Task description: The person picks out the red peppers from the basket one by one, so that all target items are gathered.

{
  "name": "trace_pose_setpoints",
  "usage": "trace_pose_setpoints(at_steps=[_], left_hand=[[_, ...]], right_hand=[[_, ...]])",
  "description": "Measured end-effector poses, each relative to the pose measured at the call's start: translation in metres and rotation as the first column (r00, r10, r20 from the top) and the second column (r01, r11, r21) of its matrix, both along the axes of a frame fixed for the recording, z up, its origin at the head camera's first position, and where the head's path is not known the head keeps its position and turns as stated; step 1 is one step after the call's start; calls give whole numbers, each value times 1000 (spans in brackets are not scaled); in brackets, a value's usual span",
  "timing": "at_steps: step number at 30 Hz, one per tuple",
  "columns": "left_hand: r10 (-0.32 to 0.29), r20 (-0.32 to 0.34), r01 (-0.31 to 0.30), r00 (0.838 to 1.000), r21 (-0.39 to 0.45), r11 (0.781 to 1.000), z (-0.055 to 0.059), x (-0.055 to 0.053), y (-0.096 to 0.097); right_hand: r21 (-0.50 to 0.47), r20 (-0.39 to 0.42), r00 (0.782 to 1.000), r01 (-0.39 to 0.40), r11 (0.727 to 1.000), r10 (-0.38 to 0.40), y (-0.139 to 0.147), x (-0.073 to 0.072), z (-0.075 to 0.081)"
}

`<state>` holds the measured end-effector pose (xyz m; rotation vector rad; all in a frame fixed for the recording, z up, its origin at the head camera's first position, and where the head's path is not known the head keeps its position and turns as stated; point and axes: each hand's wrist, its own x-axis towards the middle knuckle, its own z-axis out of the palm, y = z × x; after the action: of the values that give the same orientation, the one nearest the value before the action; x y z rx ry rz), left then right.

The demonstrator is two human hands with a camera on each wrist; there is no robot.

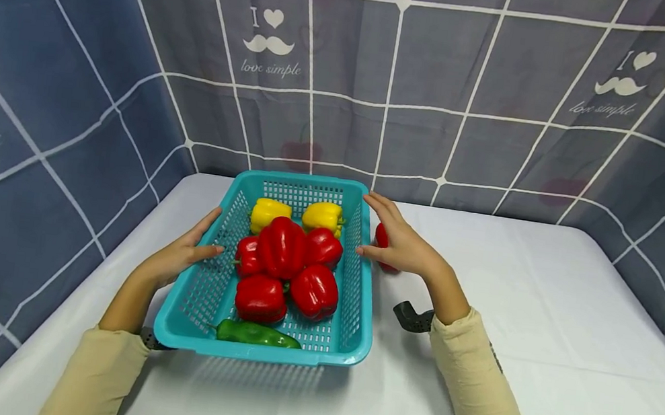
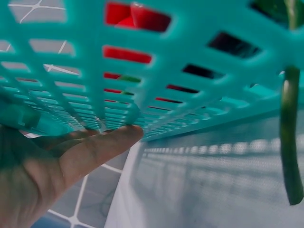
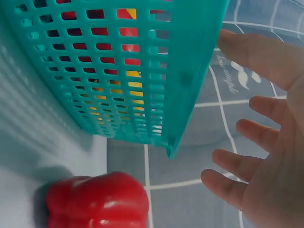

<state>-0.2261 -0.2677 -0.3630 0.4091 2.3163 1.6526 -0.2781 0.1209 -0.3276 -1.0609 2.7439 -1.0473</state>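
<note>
A turquoise basket (image 1: 358, 332) holds several red bell peppers (image 1: 282, 248), yellow peppers (image 1: 323, 217) and a long green pepper (image 1: 258, 334). At its left side, my left hand (image 1: 184, 253) holds the rim, thumb over the edge. In the left wrist view, the fingers (image 2: 102, 147) lie along the outside of the slotted wall. My right hand (image 1: 404, 242) is at the right rim, its thumb tip right at the edge. The right wrist view shows its other fingers (image 3: 259, 135) spread apart, off the wall. Beneath it, one more red bell pepper (image 3: 99, 202) lies outside the basket.
A white cloth (image 1: 510, 307) covers the table. Grey and blue checked curtains (image 1: 347, 128) stand behind it and on both sides. A black wrist mount (image 1: 412, 317) sticks out beside the right forearm. The green pepper's stem (image 2: 290, 142) pokes through a slot.
</note>
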Motion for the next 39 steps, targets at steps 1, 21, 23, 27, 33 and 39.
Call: trace_pose_setpoints(at_steps=[1,21,23,27,33,39], left_hand=[[-2,-1,2,1000,3,1000,0,0,0],[14,11,-15,1000,22,1000,0,-1,-2],[14,9,-14,1000,24,1000,-1,-1,-2],[11,15,-11,1000,30,999,-1,-1,0],[10,17,-11,1000,27,1000,0,0,-1],[15,12,-15,1000,22,1000,1,1,-2]], right_hand=[[12,-5,1000,-5,1000,5,-2,-1,2],[50,-31,990,-135,990,137,-58,-6,43],[52,-15,989,-144,988,145,-64,-6,43],[61,16,986,-167,984,166,-73,-4,41],[84,33,983,-183,979,181,-83,-2,40],[140,69,979,-202,969,194,-94,-1,37]])
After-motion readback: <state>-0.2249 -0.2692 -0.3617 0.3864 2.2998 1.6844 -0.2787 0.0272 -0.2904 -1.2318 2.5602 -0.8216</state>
